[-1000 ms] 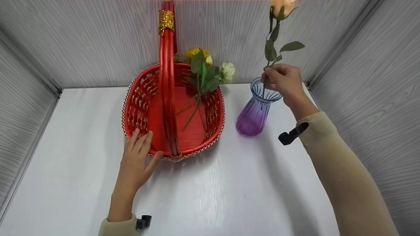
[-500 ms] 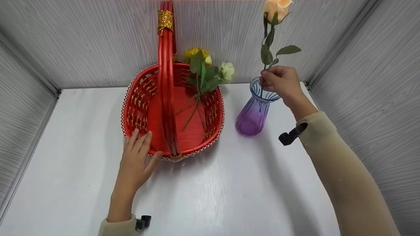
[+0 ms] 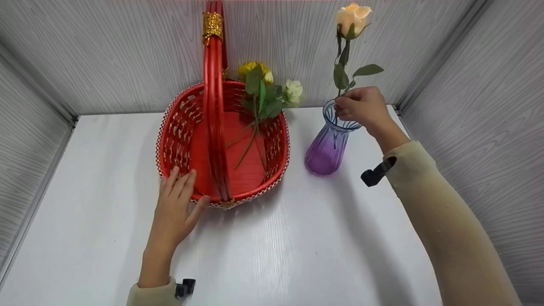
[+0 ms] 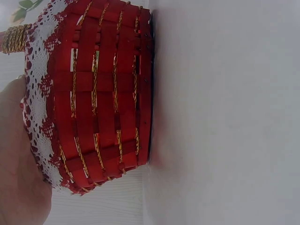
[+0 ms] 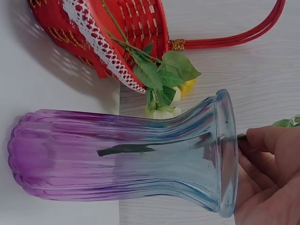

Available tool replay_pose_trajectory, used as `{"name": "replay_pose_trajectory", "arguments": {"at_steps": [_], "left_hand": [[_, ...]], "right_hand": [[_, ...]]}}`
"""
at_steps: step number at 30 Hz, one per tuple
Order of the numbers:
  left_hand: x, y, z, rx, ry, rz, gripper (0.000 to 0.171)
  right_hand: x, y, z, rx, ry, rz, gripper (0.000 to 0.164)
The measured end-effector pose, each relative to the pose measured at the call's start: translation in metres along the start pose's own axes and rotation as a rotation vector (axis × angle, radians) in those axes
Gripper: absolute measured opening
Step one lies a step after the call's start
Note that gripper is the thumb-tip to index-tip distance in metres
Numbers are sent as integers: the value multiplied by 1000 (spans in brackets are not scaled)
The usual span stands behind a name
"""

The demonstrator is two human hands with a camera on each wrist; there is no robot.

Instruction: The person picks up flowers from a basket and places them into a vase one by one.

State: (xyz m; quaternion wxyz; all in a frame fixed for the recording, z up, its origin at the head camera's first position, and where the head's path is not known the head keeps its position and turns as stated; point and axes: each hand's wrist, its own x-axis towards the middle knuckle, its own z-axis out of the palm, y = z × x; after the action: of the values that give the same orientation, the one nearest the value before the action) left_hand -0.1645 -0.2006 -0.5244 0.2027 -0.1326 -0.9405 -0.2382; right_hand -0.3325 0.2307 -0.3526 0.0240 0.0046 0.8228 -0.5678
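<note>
A peach rose (image 3: 352, 20) stands upright over the vase, its stem pinched between the thumb and fingers of my right hand (image 3: 365, 108). The lower stem (image 5: 124, 149) shows through the glass, inside the blue-to-purple vase (image 3: 326, 155). My right fingers are right at the vase's rim. My left hand (image 3: 174, 208) rests with spread fingers on the near left rim of a red woven basket (image 3: 248, 197). The left wrist view shows the palm against the basket's white lace trim (image 4: 40, 93). The left fingertips reach inside the rim.
A yellow flower (image 3: 255, 70) and a white flower (image 3: 293, 91) lean on the basket's right rim, their stems inside. The tall red handle (image 3: 214, 106) arches over the basket. Grey wood-grain panels (image 3: 289, 38) enclose the white table (image 3: 272, 255) at back and sides.
The right hand has lowered the peach rose and shifted slightly left, so the stem reaches deeper into the vase. The left hand stays on the basket's rim.
</note>
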Motion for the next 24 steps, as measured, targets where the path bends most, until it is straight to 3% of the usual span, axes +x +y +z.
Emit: {"name": "replay_pose_trajectory", "arguments": {"at_steps": [6,18,24], "left_hand": [[1,-1,-1,-12,-8,-4,70],[1,-3,0,-8,-1,-1,71],[1,-2,1,-11,4,4,70]], "right_hand": [[-2,-4,-2,-106,-17,32,31],[-3,-5,-1,-280,6,33,24],[-5,-4,-4,-301,37,19,24]]}}
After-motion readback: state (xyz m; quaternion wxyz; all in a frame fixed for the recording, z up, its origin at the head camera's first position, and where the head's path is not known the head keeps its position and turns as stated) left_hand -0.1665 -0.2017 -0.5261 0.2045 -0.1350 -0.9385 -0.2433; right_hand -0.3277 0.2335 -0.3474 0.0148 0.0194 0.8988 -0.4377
